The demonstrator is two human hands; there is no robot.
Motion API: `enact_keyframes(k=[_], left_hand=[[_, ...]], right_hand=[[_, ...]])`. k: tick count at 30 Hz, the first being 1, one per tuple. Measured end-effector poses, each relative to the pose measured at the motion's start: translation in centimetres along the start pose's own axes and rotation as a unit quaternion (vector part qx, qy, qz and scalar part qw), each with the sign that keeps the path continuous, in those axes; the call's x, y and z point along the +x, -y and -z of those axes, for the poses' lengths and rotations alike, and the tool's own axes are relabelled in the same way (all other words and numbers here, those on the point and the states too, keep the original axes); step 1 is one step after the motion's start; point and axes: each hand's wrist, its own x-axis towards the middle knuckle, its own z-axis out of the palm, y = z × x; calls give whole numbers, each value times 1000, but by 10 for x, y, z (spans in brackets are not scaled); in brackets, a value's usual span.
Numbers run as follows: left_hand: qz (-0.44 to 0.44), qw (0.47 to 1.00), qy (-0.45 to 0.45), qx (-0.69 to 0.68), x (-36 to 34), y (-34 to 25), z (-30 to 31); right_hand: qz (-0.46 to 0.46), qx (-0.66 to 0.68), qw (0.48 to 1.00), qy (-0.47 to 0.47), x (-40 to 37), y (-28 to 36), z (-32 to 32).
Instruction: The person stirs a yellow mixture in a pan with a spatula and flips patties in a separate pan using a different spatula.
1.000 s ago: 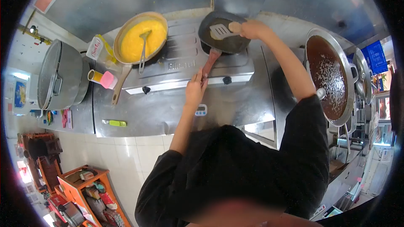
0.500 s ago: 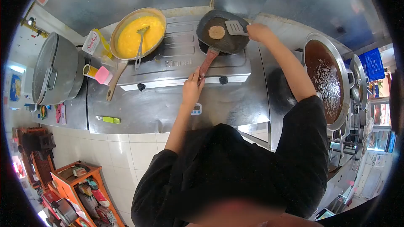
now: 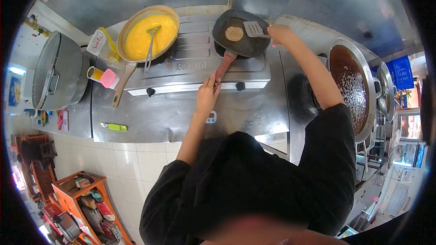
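Observation:
My left hand is closed around the reddish handle of a dark frying pan on the right burner. One round, browned patty lies in that pan, left of its middle. Held in my right hand is a slotted spatula, its blade over the pan just right of the patty, with a small gap between them. On the left burner a second pan holds a yellow mixture, and a slotted turner rests in it.
The steel gas stove stands against a metal wall. To its left are an oil bottle, a pink-capped container and a big lidded pot. A green-handled peeler or knife lies near the counter edge. A large pot of brown liquid stands right.
The view has shifted slightly. Both hands, the spatula and the patty keep nearly the same places relative to the pan.

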Motion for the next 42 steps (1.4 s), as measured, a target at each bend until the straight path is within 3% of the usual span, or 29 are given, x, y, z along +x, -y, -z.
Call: enact_keyframes(k=[2, 9, 15, 18, 24, 26, 27, 29, 30, 32, 35, 38, 42], left_hand=[[-1, 1000, 3, -1, 1, 0, -1], [-5, 1000, 6, 6, 1, -3, 2], [-9, 1000, -2, 4, -2, 0, -1], [16, 999, 29, 1, -1, -1, 4], [0, 1000, 14, -10, -1, -2, 6], [2, 1000, 14, -12, -1, -3, 7], [8, 1000, 19, -15, -1, -2, 7], [2, 1000, 11, -14, -1, 0, 6], [-5, 1000, 8, -12, -2, 0, 6], [-2, 1000, 6, -8, -2, 2, 4], [-6, 1000, 6, -4, -2, 3, 3], [-13, 1000, 7, -4, 0, 1, 6], [-4, 1000, 23, -3, 1, 0, 7]], right_hand=[[-15, 0, 999, -33, -3, 1, -2], [-34, -24, 999, -13, 5, 0, -8], [-3, -6, 998, -60, -11, -3, 0], [-18, 11, 1000, -15, -10, -6, 0], [53, 57, 996, 31, -25, -42, 21], [20, 96, 991, -88, -39, -55, 25], [21, 93, 991, -91, -45, -52, 25], [-65, 48, 959, -271, -62, -41, 16], [-63, 46, 959, -271, -64, -38, 12], [-92, 14, 922, -377, -66, -35, -2], [-95, -16, 886, -454, -67, -30, -27], [-149, -41, 903, -402, -67, -10, -43], [-171, -23, 889, -425, -47, 8, -77]])
